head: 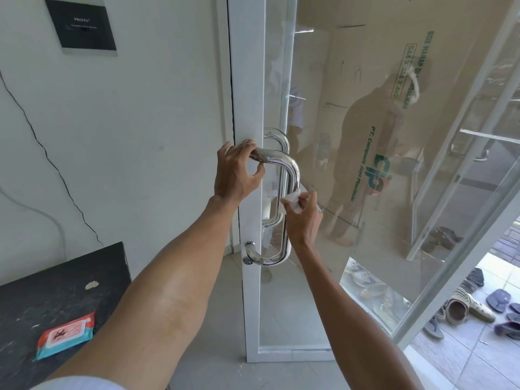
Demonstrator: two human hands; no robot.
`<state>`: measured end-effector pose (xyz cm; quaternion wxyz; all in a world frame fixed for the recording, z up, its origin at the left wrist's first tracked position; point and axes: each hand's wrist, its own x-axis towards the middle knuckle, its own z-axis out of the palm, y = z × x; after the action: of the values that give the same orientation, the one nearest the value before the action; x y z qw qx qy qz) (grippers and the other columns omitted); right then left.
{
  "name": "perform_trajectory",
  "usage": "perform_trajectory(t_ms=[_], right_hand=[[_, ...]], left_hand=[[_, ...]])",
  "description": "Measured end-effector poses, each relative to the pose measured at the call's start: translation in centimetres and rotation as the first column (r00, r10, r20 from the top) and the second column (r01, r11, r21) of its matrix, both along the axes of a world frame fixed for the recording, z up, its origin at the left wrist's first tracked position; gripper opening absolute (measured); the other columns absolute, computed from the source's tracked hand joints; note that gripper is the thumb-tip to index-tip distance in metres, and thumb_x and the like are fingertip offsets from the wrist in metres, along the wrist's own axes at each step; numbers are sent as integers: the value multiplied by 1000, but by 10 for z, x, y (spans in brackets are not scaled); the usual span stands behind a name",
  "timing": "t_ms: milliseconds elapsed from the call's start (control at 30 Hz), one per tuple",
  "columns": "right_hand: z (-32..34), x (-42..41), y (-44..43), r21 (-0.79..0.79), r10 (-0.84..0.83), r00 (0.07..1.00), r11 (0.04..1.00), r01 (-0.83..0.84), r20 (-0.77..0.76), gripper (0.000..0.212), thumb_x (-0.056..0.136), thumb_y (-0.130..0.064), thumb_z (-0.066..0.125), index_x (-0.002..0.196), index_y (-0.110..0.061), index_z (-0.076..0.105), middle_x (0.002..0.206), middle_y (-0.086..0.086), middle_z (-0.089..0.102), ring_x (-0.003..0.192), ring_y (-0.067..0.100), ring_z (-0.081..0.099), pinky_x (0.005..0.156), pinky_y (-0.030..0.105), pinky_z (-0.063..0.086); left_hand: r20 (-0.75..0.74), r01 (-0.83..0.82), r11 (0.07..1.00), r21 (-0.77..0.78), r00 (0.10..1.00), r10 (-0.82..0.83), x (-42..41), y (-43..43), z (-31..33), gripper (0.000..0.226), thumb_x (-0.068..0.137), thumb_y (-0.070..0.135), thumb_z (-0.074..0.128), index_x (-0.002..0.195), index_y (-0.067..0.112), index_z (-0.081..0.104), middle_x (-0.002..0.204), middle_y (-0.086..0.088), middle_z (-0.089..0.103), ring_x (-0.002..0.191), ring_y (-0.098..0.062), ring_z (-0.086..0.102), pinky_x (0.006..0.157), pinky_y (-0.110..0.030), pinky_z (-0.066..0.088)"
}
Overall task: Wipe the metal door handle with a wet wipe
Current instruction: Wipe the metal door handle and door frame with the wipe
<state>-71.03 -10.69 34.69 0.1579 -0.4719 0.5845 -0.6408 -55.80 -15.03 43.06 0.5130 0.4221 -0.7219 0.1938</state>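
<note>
Bright, even daylight fills the scene, strongest at the lower right, where the pale tiled floor outside (464, 370) is nearly washed out. The clear glass door panel (315, 68) carries hazy reflections of a dim figure. The curved polished metal door handle (293, 170) shows sharp white highlights along its tube. Shadows are faint and soft. The wide lens bows the white door frame (247, 80) and stretches the corners, which look slightly soft.

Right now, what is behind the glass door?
A second handle, a big printed cardboard box and shoes below it. The box hides whatever lies beyond it.
</note>
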Motion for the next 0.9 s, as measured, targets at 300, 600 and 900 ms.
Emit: perform_trajectory(t_ms=[300, 600, 900], right_hand=[[69, -5, -13, -189, -16, 961, 981, -38, -278, 37, 76, -21, 81, 98, -10, 54, 75, -7, 62, 63, 16, 57, 58, 24, 44], [15, 5, -5, -97, -21, 1000, 995, 23, 20, 38, 78, -24, 79, 92, -12, 45, 79, -6, 61, 76, 17, 60, 70, 29, 48], [-48, 4, -2, 90, -29, 1000, 996, 28, 4, 42, 77, -26, 80, 93, -8, 46, 76, -3, 58, 68, 18, 53, 62, 27, 36]], left_hand=[[-5, 5, 997, -74, 1000, -5, 0, -2, -2, 37, 72, 23, 73, 104, 7, 65, 100, 0, 72, 100, -21, 66, 102, -44, 41], [12, -6, 995, -99, 1000, 7, 1, -7, -5, 39, 72, 26, 73, 106, 6, 66, 101, 0, 72, 99, -19, 66, 106, -39, 34], [2, -18, 997, -77, 1000, 18, 0, -12, -7, 40, 74, 26, 73, 108, 5, 66, 109, -4, 72, 105, -20, 66, 105, -40, 37]])
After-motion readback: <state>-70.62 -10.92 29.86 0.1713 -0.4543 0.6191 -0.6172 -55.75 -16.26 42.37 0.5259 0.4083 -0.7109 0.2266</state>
